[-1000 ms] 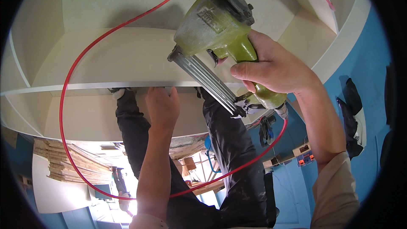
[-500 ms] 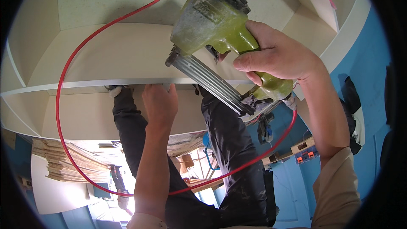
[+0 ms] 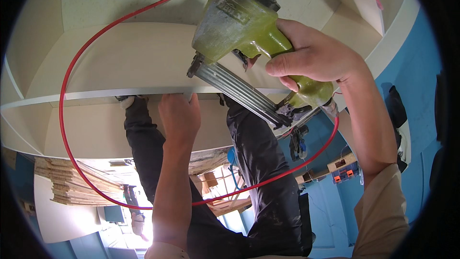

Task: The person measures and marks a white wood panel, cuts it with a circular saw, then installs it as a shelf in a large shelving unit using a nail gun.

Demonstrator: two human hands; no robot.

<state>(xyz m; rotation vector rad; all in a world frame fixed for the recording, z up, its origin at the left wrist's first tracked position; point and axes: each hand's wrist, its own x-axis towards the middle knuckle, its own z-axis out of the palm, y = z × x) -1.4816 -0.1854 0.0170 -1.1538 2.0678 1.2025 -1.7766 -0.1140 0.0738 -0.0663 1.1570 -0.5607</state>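
My right hand (image 3: 316, 52) is wrapped round the handle of an olive-green air nail gun (image 3: 235, 24), which has a ribbed metal magazine (image 3: 237, 91). The gun hangs above a white cabinet's panel edge (image 3: 96, 94), its nose pointing left. From the base of its handle a red air hose (image 3: 268, 193) loops down and left, passing behind my left forearm. At the panel edge, left of the magazine, my left hand (image 3: 179, 115) is closed. A small pale bit shows by its thumb, but what the fingers hold is hidden.
White upright dividers (image 3: 40, 33) form compartments around me. My legs (image 3: 258, 163) stand below the panel edge. Lower left, a stack of thin boards (image 3: 81, 182) lies near a bright opening. Orange-and-black items (image 3: 345, 173) sit lower right, beside blue surfaces (image 3: 330, 211).
The view has shifted slightly. The red hose's loop sits a little higher at the bottom and farther left. Both hands keep their holds, with the nail gun almost still.
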